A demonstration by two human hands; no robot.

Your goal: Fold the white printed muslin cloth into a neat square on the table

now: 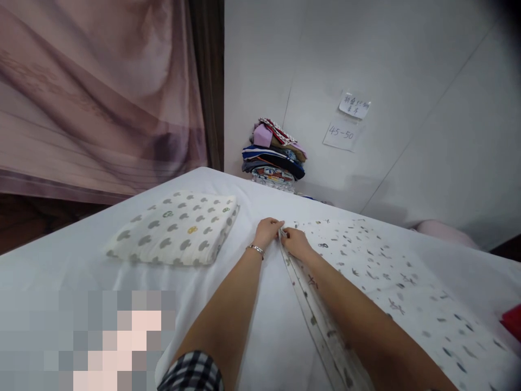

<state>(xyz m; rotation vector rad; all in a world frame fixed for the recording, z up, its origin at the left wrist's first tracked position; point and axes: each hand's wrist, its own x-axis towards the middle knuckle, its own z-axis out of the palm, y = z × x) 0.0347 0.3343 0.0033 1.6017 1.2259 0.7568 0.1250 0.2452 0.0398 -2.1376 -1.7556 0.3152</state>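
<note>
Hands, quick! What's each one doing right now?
Left hand: closed, pinching the far corner of the printed cloth.
Right hand: closed, holding the same cloth's gathered edge, right beside the other hand.

So it's one head-worn cam, sitting above the near side of the white-covered table [266, 320] and looking forward and down across it. Pretty close in: the left hand [268, 231] and right hand [298, 244] land around the table's middle. Wide-looking view too, catching the pale panelled wall [407, 70] behind the table and the pink curtain [101, 81] past its far left.
</note>
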